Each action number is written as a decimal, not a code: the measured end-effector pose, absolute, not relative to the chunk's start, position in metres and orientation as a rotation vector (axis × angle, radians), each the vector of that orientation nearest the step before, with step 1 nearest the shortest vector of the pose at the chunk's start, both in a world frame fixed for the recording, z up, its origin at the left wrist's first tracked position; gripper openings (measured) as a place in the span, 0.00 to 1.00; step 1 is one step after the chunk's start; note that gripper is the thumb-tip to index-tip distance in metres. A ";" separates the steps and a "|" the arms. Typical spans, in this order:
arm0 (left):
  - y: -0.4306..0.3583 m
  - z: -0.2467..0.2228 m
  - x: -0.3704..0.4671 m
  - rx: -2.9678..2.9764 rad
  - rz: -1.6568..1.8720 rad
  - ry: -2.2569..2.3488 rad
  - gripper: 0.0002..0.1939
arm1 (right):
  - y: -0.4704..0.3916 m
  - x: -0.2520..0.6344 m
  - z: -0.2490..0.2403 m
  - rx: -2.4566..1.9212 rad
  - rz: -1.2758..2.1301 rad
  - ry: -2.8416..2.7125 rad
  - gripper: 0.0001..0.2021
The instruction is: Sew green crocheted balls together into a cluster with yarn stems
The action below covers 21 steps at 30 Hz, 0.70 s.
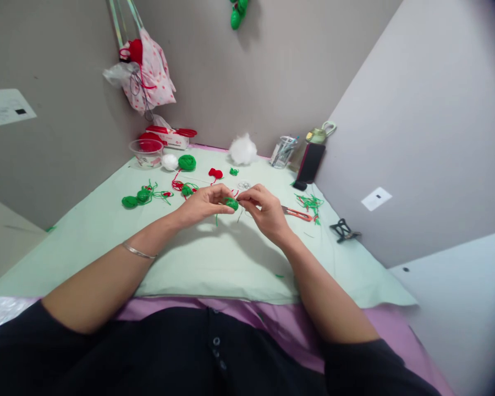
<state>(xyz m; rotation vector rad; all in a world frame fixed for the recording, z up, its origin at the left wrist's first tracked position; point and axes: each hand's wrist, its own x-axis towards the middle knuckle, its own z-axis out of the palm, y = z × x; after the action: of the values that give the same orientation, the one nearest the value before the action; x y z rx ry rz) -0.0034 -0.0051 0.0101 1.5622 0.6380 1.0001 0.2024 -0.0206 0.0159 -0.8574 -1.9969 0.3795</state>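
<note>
Above the middle of the pale green cloth [181, 269], my left hand [204, 206] grips a small green yarn piece [231, 203] between thumb and fingers. My right hand [266, 212] is pinched at the piece's right side; what its fingertips hold is too small to make out. Thin dark strands hang below the fingertips. Left of my hands lie green yarn pieces [143, 195] with loose strands and red bits. Behind them are red yarn [215, 173] and a green yarn ball [187, 162]. Orange-handled scissors [301, 214] rest just right of my right hand.
White stuffing [242, 149] sits at the back, beside a clear cup of pens [284, 152] and a leaning phone [312, 163]. A clear tub [147, 154] and tissue box [173, 137] stand back left. Green scraps [311, 202] and a black stand [344, 231] lie right.
</note>
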 end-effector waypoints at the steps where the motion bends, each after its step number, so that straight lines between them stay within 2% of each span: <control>1: -0.005 0.009 -0.002 1.545 1.007 0.624 0.16 | -0.022 0.201 0.016 -0.855 0.380 -1.997 0.06; 7: -0.003 0.000 0.001 1.533 1.049 0.639 0.17 | -0.031 0.197 0.016 -0.816 0.148 -2.158 0.07; 15: -0.007 -0.005 0.003 1.682 1.031 0.832 0.17 | -0.029 0.198 0.011 -1.048 -0.141 -2.359 0.09; 18: -0.009 -0.001 0.004 1.732 1.090 0.853 0.17 | -0.033 0.196 0.016 -1.005 -0.063 -2.272 0.09; 21: -0.010 0.001 0.004 1.783 1.157 0.868 0.15 | -0.038 0.197 0.027 -0.866 0.233 -2.013 0.07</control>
<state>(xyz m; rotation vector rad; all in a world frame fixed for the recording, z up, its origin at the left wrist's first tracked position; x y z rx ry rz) 0.0038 -0.0101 0.0009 1.7834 0.8676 1.1569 0.1968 -0.0380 0.0269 -0.8659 -2.0127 0.2334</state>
